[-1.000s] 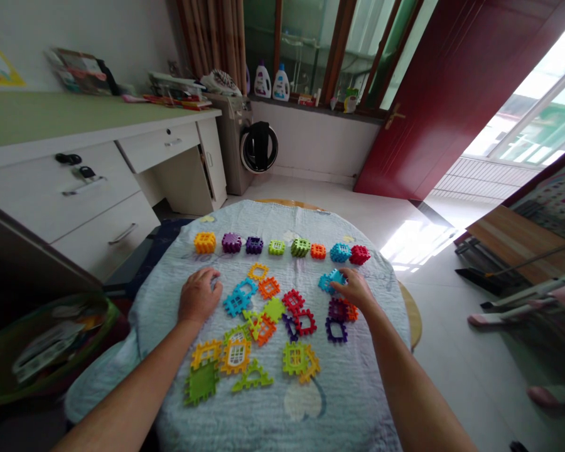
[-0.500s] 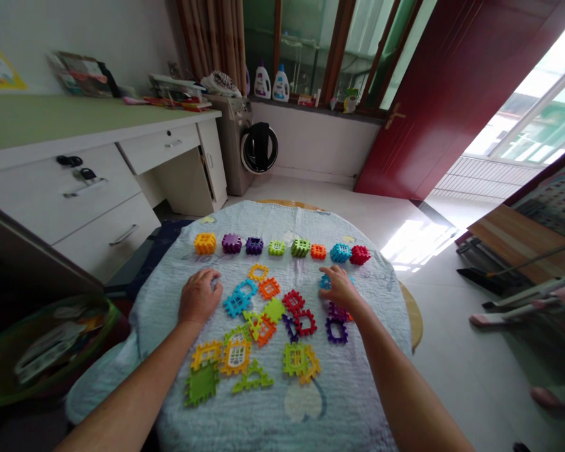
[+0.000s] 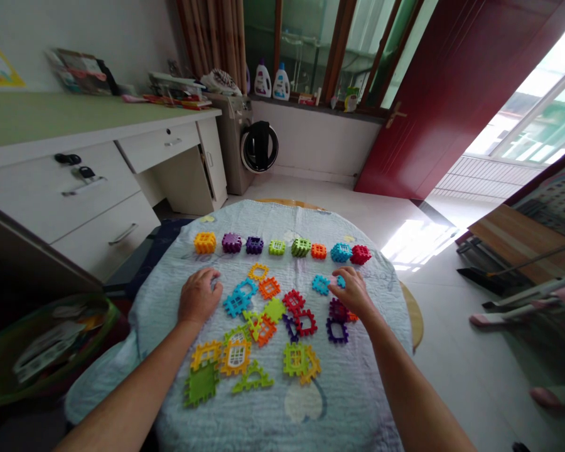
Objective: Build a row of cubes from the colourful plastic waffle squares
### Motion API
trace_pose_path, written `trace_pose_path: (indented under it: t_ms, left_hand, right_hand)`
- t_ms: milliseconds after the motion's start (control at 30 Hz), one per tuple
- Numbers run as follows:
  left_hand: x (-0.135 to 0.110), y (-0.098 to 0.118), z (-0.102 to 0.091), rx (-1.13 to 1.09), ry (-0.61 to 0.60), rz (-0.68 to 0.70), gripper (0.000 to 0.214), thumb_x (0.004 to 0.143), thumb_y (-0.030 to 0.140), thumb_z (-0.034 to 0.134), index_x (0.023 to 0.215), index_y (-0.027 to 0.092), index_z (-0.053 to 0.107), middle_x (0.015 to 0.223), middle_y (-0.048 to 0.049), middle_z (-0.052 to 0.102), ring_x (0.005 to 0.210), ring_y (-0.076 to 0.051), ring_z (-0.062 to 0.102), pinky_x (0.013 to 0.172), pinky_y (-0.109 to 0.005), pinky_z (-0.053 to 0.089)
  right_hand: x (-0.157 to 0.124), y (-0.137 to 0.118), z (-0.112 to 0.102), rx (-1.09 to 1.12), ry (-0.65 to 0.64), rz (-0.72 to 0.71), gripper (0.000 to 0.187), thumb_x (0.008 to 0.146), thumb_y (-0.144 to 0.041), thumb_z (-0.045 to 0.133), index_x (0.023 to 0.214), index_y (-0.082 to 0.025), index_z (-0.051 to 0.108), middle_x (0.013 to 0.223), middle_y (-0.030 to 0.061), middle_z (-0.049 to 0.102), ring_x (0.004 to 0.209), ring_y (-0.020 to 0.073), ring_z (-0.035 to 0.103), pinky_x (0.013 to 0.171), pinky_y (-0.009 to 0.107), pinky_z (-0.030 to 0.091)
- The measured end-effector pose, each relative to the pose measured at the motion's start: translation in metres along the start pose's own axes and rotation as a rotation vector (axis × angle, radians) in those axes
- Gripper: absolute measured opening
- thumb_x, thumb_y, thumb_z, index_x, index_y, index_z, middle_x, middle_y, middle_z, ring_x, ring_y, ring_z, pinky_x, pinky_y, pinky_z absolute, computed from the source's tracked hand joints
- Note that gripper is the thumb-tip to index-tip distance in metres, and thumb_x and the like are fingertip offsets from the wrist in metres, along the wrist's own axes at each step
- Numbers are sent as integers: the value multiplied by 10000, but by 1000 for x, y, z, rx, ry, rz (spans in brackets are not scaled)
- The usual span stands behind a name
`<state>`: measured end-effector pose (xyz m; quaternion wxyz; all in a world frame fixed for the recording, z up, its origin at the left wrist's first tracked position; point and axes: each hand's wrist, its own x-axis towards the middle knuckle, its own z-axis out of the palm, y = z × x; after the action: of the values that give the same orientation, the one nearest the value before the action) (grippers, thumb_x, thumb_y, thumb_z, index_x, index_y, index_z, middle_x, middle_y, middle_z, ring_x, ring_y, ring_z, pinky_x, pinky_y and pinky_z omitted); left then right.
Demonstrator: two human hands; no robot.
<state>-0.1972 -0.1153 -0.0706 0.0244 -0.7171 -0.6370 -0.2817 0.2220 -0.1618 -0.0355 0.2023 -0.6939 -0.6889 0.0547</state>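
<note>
My right hand [image 3: 353,292] rests on the quilted table cover, fingers curled and pinching a small blue toothed tile [image 3: 321,284] at its right edge. Under my right wrist lie purple tiles [image 3: 336,321]. My left hand [image 3: 198,296] lies loosely curled on the cloth beside a blue tile [image 3: 238,300], fingertips hiding something small that I cannot make out. Between my hands are scattered flat tiles: orange [image 3: 268,287], red [image 3: 299,311], green [image 3: 274,309]. A row of built cubes runs across the far side, from a yellow cube [image 3: 204,242] to a red cube [image 3: 360,254].
Round table with pale blue quilt [image 3: 282,408]. Near its front edge lie yellow and green window tiles [image 3: 235,358] and a green-yellow pair [image 3: 300,361]. White desk with drawers [image 3: 89,182] stands left, a green basket [image 3: 37,345] below it, and a red door [image 3: 447,94] at right.
My right hand moved left over the blue tile, then drew back right; the blue tile now lies flatter on the cloth, left of my fingertips. My left hand has not moved.
</note>
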Motion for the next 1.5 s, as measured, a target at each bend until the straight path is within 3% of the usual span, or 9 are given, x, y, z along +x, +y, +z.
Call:
trace_pose_path:
  t_ms: [100, 233, 333, 533, 633, 800, 1200, 1333, 1500]
  left_hand:
    - [0, -1, 1, 4, -4, 5, 246, 805, 240, 471, 963, 164, 642, 1107, -129, 680, 1059, -293, 613, 979, -428, 472]
    - [0, -1, 2, 5, -2, 8, 256, 801, 243, 475, 970, 155, 646, 1098, -129, 680, 1050, -296, 616, 971, -429, 476]
    - [0, -2, 1, 5, 1, 13, 257, 805, 247, 472, 969, 156, 647, 1098, -129, 681, 1052, -296, 617, 969, -430, 476]
    - [0, -3, 2, 4, 13, 14, 243, 795, 242, 478, 958, 166, 641, 1089, -119, 683, 1045, -289, 619, 965, -421, 475]
    - [0, -3, 3, 8, 15, 20, 245, 796, 245, 479, 958, 163, 643, 1084, -121, 683, 1041, -289, 619, 965, -416, 474]
    - [0, -4, 4, 2, 22, 25, 251, 802, 246, 476, 961, 155, 647, 1091, -125, 682, 1052, -291, 617, 970, -418, 474]
    - [-1, -4, 5, -7, 24, 35, 241, 800, 236, 480, 960, 156, 641, 1087, -127, 681, 1052, -291, 617, 971, -426, 476]
    - [-1, -5, 4, -9, 25, 31, 241, 807, 246, 479, 962, 158, 639, 1088, -128, 681, 1046, -292, 620, 974, -431, 475]
    - [-1, -5, 4, -20, 24, 30, 246, 810, 247, 468, 962, 158, 640, 1092, -134, 680, 1059, -293, 618, 983, -435, 473]
  right_hand:
    - [6, 19, -9, -61, 7, 84, 326, 805, -322, 622, 1108, -210, 665, 1225, 97, 618, 1112, 287, 538, 943, 409, 397]
    - [12, 35, -10, -86, -134, 127, 486, 712, -286, 707, 1183, -186, 638, 1228, 127, 634, 1118, 302, 562, 948, 412, 402]
    - [15, 36, -8, -68, -162, 134, 521, 692, -269, 713, 1196, -160, 632, 1191, 146, 648, 1097, 300, 582, 935, 404, 418]
    - [16, 13, -2, 86, -80, -7, 515, 724, -312, 689, 1213, -169, 614, 1069, 103, 671, 975, 241, 613, 903, 365, 443]
    - [13, -10, 5, 79, -113, -83, 467, 732, -313, 688, 1177, -185, 631, 1077, 91, 663, 992, 241, 591, 916, 360, 426]
    - [11, -34, 11, -54, -194, -25, 465, 756, -321, 685, 1189, -156, 638, 1115, 116, 631, 1039, 251, 555, 936, 337, 391]
    - [23, -42, 8, -128, -348, 27, 485, 715, -315, 717, 1157, -131, 638, 1118, 135, 589, 1009, 248, 527, 893, 318, 377]
    - [32, -38, -3, -134, -361, 4, 540, 657, -276, 737, 1169, -138, 639, 1117, 120, 573, 1015, 249, 513, 891, 310, 378]
    - [63, -10, -38, -190, -197, 4, 568, 685, -266, 690, 1239, -171, 609, 1166, 124, 556, 1051, 267, 495, 900, 339, 377]
